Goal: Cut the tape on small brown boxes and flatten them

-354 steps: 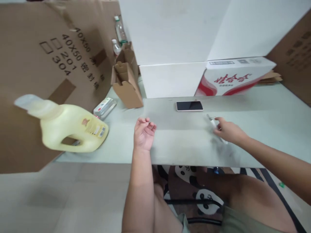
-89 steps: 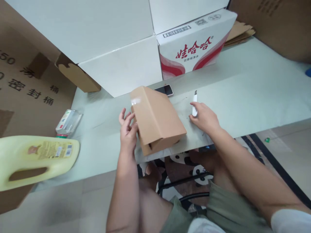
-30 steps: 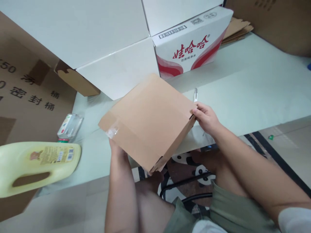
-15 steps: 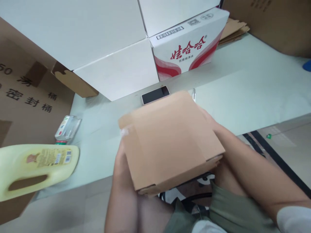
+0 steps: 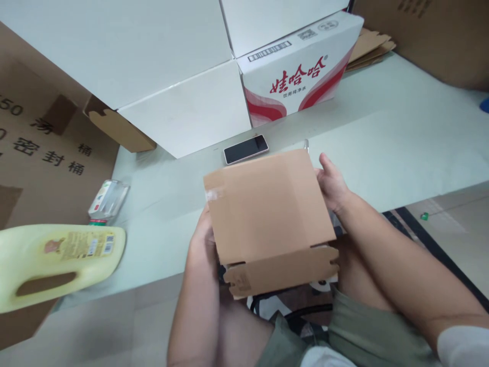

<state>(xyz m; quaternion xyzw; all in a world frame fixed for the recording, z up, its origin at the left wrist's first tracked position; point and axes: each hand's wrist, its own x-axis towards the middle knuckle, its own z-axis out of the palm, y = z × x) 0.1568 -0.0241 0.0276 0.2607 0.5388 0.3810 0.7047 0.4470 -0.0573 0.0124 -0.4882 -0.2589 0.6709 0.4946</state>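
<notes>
A small brown cardboard box (image 5: pixel 267 209) is held up over the front edge of the table, its broad face toward me. A slotted flap (image 5: pixel 280 272) hangs from its near edge, and a bit of clear tape sticks to its upper left corner. My left hand (image 5: pixel 205 225) grips the left side, its fingers mostly hidden behind the cardboard. My right hand (image 5: pixel 331 184) holds the right side; the thumb points up away from the board and the other fingers are partly hidden by it.
Behind the box lie a phone (image 5: pixel 246 149) and a small clear object (image 5: pixel 306 145). White cartons (image 5: pixel 183 112) and a red-and-white water carton (image 5: pixel 294 81) stand at the back. A yellow jug (image 5: pixel 87 255) and a clear bottle (image 5: pixel 110 199) lie at left on the pale table (image 5: pixel 401 132).
The box has tilted and shifted so its flap now hangs into view at the near edge. My right hand has moved to the box's side with its thumb raised.
</notes>
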